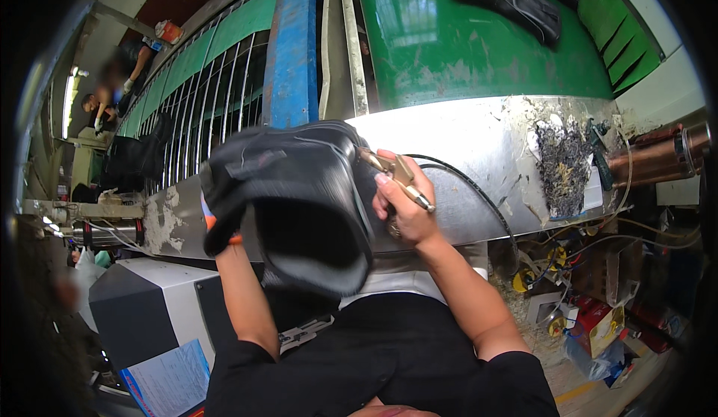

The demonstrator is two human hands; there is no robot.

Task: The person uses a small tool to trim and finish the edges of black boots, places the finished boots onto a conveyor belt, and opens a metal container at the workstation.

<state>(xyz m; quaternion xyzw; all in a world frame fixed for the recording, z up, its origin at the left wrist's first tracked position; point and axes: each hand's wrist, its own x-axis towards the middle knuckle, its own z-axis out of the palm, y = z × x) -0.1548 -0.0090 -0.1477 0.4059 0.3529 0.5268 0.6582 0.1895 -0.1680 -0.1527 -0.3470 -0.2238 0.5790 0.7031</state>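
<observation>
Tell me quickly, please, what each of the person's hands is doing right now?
Left hand: mostly hidden behind the black boot, closed on it, holding it up.
Right hand: closed around a brass air gun, its nozzle at the boot.

We see a green conveyor belt (449,50) behind a steel ledge (486,148), a blue post (292,50), and cluttered floor (598,387).
</observation>
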